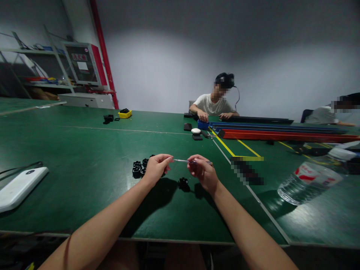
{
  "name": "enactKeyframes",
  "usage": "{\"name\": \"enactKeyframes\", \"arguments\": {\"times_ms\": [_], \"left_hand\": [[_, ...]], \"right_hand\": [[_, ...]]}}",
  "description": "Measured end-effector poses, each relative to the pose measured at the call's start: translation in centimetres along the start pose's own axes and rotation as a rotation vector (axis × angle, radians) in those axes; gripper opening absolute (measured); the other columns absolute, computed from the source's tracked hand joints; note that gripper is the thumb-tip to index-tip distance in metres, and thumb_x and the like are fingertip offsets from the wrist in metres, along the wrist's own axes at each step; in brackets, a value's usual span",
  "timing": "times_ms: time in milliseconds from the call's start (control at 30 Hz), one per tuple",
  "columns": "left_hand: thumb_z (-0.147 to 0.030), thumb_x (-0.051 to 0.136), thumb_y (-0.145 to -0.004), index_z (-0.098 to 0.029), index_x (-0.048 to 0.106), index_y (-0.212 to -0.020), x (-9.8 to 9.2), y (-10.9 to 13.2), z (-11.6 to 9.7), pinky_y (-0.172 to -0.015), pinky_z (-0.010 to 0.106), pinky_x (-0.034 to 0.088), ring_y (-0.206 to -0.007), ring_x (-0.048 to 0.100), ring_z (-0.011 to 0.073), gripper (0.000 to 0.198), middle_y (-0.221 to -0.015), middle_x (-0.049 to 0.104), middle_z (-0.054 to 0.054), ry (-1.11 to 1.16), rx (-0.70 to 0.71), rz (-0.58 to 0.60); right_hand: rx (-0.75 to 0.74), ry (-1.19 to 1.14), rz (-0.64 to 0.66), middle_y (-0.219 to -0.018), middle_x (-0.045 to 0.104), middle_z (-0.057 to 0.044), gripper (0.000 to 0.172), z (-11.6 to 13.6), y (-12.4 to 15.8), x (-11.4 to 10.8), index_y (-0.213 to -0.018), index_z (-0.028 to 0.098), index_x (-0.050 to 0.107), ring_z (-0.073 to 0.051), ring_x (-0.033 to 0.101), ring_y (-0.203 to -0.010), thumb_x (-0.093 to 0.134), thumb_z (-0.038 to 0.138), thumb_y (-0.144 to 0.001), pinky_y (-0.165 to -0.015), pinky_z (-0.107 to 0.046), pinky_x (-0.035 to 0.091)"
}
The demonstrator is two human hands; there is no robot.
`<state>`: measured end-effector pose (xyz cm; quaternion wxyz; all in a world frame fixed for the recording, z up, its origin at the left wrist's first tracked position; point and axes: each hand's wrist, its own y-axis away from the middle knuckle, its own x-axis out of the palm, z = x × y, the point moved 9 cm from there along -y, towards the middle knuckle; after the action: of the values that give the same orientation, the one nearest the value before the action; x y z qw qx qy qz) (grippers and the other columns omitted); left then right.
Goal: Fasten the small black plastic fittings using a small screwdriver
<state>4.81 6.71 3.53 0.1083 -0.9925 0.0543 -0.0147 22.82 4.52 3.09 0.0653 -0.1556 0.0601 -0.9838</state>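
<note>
A green worktop [92, 150] fills most of the frame, with a person in a white shirt [212, 103] seated at its far edge, upper right of centre. Long red [281, 135] and blue rails [270, 126] lie across the right side. A clear water bottle [306, 182] stands lower right; a white phone-like device [24, 187] lies at the left edge. At the centre, the left hand [154, 168] and right hand [205, 172] are raised above the worktop. A yellow bin [125, 114] of black pieces sits upper left of centre. Small black parts [136, 169] cluster beside the left hand, and a single black part [183, 183] lies below the gap between the hands. The right fingers grip a slim screwdriver-like tool [181, 161], held roughly level at frame centre; the left fingers are pinched together at its tip, whether around it is too small to tell.
</note>
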Motion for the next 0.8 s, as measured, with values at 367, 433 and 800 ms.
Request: {"name": "enactKeyframes", "arguments": {"times_ms": [367, 433, 800], "left_hand": [[-0.047, 0.075, -0.072, -0.012, 0.074, -0.092, 0.3, -0.2, 0.5, -0.042, 0.02, 0.043, -0.05, 0.055, 0.0093, 0.041, -0.08, 0.073, 0.008, 0.07, -0.005, 0.021], [-0.046, 0.074, -0.072, -0.012, 0.075, -0.094, 0.3, -0.2, 0.6, -0.042, 0.02, 0.043, -0.051, 0.056, 0.0094, 0.04, -0.081, 0.073, 0.008, 0.065, -0.006, 0.019], [-0.041, 0.073, -0.076, -0.013, 0.076, -0.102, 0.0, -0.2, 0.5, -0.044, 0.02, 0.042, -0.049, 0.053, 0.0099, 0.038, -0.063, 0.068, 0.002, -0.008, 0.016, -0.014]], "right_hand": [[-0.038, 0.073, 0.052, -0.078, 0.073, -0.005, 0.028, 0.7, 0.2, 0.8, -0.09, 0.02, 0.072, -0.013, 0.056, -0.053, 0.064, 0.044, -0.078, -0.044, -0.024, 0.035], [-0.036, 0.086, 0.058, -0.08, 0.074, -0.005, 0.027, 0.7, 0.3, 0.8, -0.09, 0.02, 0.073, -0.013, 0.057, -0.052, 0.064, 0.043, -0.078, -0.044, -0.024, 0.035], [-0.069, 0.175, 0.109, -0.09, 0.076, -0.008, 0.031, 0.5, 0.2, 1.4, -0.098, 0.02, 0.073, -0.013, 0.063, -0.054, 0.068, 0.044, -0.079, -0.043, -0.022, 0.033]]}}
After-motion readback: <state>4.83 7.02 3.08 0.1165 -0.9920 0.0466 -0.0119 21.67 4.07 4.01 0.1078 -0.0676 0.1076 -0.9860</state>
